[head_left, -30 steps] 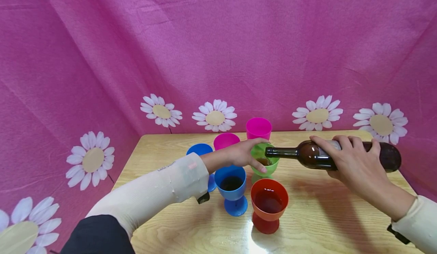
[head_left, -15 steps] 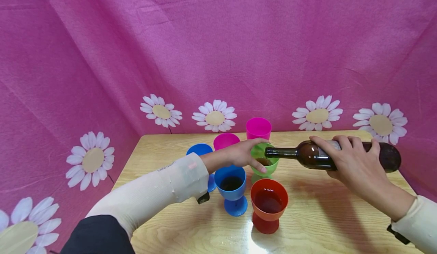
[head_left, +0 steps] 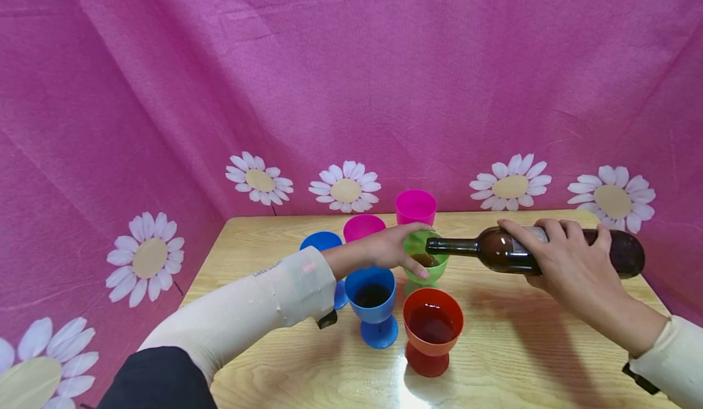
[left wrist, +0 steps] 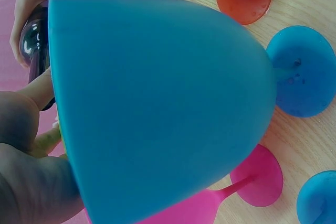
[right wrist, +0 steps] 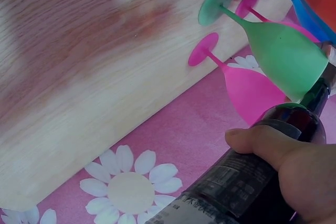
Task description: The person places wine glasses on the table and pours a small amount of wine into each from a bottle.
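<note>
My left hand [head_left: 387,247] holds a green goblet [head_left: 437,272] at its bowl, thumb on the near side and fingers on the far side. Brown liquid lies in the bottom of that bowl. From the right, my right hand [head_left: 576,265] grips a dark wine bottle [head_left: 497,251] round its body, tipped about level. The bottle's mouth is over the green goblet, inside its rim. In the right wrist view the bottle's label [right wrist: 226,182] shows below the thumb. A blue goblet [left wrist: 163,98] fills most of the left wrist view, hiding the green one almost wholly.
A red goblet [head_left: 434,351] and a blue goblet [head_left: 379,314], both with dark liquid, stand nearest on the wooden table [head_left: 516,348]. Two pink goblets [head_left: 415,206] and another blue goblet [head_left: 318,239] stand behind. A pink flowered cloth [head_left: 439,91] hangs beyond the table.
Both hands, the bottle and the goblets stay practically in place. The liquid in the green goblet looks calmer than a second ago.
</note>
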Tool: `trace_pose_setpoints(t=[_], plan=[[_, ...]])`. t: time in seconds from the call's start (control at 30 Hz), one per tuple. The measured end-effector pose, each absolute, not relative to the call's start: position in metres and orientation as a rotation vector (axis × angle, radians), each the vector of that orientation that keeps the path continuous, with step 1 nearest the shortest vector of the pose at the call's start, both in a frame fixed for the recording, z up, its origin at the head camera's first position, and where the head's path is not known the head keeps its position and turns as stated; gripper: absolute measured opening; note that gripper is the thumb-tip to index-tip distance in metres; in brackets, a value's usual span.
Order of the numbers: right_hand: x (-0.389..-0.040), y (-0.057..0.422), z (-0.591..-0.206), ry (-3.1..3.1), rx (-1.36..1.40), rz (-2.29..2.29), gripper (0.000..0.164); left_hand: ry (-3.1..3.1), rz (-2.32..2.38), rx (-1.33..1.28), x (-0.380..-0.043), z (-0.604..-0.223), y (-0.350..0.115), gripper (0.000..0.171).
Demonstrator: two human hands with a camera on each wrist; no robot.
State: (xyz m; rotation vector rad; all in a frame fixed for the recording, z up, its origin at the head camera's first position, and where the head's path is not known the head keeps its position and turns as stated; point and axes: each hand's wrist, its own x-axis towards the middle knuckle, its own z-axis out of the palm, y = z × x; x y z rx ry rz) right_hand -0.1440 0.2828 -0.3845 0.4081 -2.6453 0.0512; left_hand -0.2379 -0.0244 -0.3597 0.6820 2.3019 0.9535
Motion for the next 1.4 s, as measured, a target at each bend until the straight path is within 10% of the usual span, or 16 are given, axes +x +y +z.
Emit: trace_pose_setpoints(t=[1.4], plan=[[-0.1416, 0.2814, -0.3894, -2.662, 0.391, 0.090, 0.105, 2.293, 0.958, 0.684, -0.2395, -0.3614, -0.0235, 0.083]])
